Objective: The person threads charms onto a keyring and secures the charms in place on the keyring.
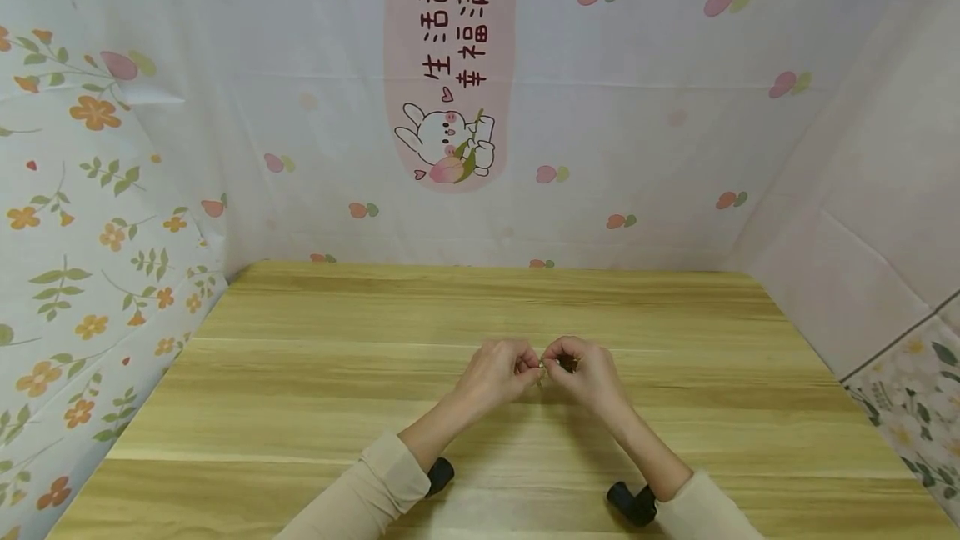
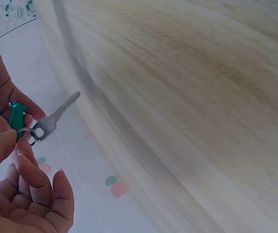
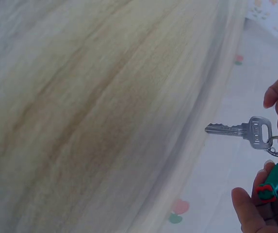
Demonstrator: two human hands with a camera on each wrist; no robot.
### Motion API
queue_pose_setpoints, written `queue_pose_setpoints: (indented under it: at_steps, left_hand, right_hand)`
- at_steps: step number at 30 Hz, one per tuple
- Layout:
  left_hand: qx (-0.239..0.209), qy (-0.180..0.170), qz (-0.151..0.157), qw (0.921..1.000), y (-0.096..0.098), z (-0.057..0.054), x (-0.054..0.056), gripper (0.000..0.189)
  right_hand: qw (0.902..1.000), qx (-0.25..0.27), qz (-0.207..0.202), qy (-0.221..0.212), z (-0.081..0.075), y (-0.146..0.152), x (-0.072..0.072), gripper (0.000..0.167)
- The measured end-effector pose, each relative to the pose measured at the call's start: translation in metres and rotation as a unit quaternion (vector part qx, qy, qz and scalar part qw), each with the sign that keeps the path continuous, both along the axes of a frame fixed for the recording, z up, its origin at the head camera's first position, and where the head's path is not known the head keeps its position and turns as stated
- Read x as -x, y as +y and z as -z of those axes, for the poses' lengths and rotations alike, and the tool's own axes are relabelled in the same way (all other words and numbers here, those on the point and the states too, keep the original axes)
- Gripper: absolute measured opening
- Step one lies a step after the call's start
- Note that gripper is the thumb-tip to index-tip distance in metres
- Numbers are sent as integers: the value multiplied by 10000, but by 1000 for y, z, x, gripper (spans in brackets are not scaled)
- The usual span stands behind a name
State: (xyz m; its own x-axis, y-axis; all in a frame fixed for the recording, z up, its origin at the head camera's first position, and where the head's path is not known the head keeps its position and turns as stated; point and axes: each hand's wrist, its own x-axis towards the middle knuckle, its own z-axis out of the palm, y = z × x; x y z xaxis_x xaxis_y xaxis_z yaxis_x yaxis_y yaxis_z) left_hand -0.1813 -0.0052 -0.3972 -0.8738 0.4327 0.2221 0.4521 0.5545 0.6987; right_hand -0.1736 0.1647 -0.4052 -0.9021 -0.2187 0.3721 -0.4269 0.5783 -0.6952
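A silver key (image 3: 260, 132) hangs from a small metal key ring (image 2: 27, 131), its blade pointing away from the fingers. A short chain (image 3: 276, 152) joins the ring to a green charm with a red end (image 3: 276, 179). My left hand (image 1: 498, 369) pinches the ring between thumb and forefinger, its other fingers loosely bent. Close beside it, my right hand (image 1: 588, 377) holds the charm near the chain, with the charm lying along its fingers. Both hands are above the table, fingertips almost meeting. The fingers partly hide the ring and the chain.
Beneath the hands is a wood-grain table (image 1: 300, 390). A printed cloth (image 1: 637, 148) with fruit shapes and a rabbit hangs behind it, with floral cloth (image 1: 97, 232) on the left. Dark wrist devices (image 1: 632, 504) sit by both sleeves.
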Motion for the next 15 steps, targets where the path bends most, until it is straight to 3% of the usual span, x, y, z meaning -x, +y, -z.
queue_pose_setpoints:
  at_steps: [8,15]
  left_hand:
    - [-111,-289,-202,9993,0,-3,-1,7]
    - [-182,-312,-143,9992,0,-3,-2,8]
  right_hand:
    - [9997,-76,71,215,0,-3,-1,16]
    - [9998,212,31,-12,2,1,-1,11]
